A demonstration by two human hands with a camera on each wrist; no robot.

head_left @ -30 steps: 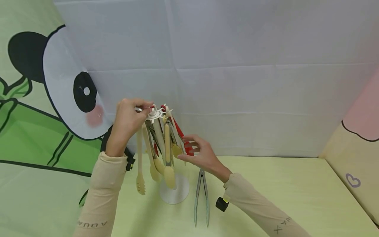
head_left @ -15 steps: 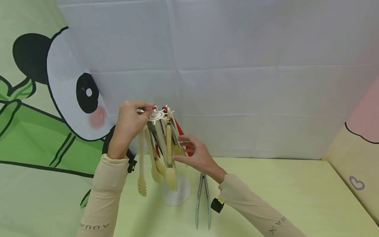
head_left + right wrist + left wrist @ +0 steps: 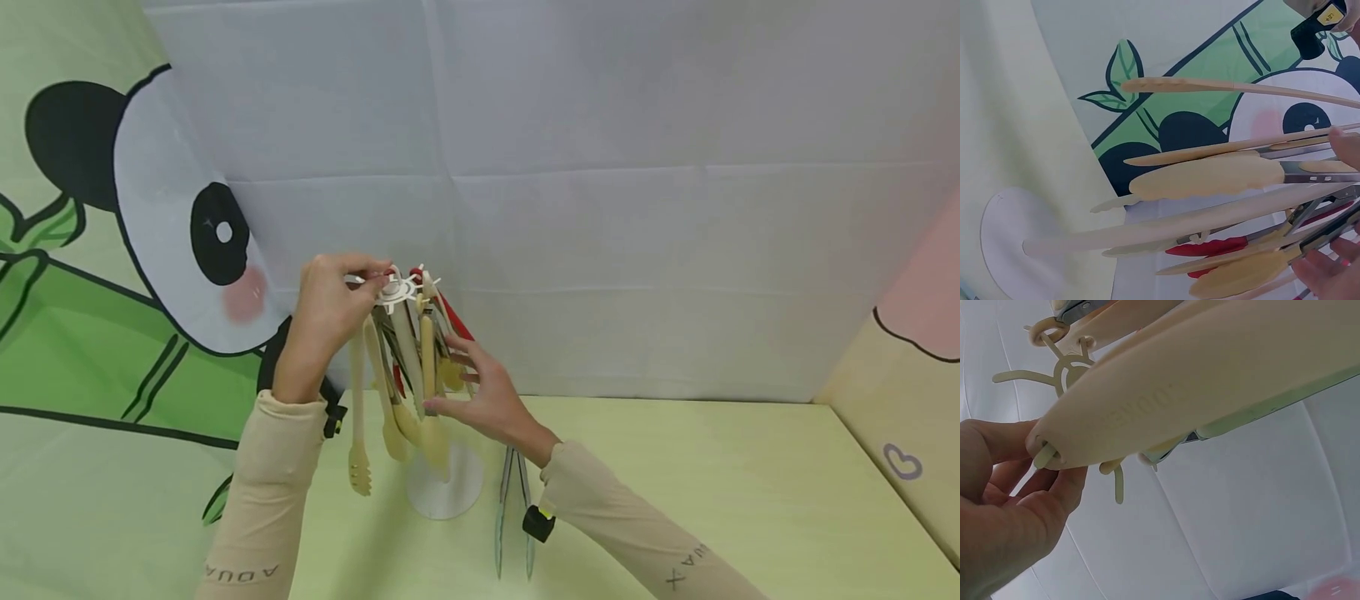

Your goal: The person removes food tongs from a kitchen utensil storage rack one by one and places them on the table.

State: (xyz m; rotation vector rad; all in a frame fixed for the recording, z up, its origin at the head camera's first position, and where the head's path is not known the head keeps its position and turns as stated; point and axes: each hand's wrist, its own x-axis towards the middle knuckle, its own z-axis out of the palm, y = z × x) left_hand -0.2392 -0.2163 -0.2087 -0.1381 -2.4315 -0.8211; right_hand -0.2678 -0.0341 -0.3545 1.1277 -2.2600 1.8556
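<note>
A white utensil stand with a hooked top ring (image 3: 396, 290) bears several hanging utensils. At its left side my left hand (image 3: 326, 312) pinches the end of a beige utensil handle (image 3: 1147, 394), where a hook tip pokes through the hole. A beige slotted utensil with a toothed head (image 3: 360, 471) hangs below that hand. My right hand (image 3: 487, 396) reaches in from the right, thumb in front of beige-tipped tongs (image 3: 428, 346) and fingers spread toward the utensils behind. Red-handled utensils (image 3: 455, 319) hang at the back, partly hidden by the right hand.
The stand's round white base (image 3: 446, 500) rests on a pale yellow table (image 3: 675, 483). Grey-green tongs (image 3: 500, 525) lie spread on the table, partly hidden by the right wrist. A pale cloth backdrop (image 3: 600, 250) stands behind, with a panda print (image 3: 180, 225) at left.
My right hand has moved left, its thumb reaching the front tongs, and its wrist has come over the tongs on the table. The left hand keeps its pinch at the stand's top.
</note>
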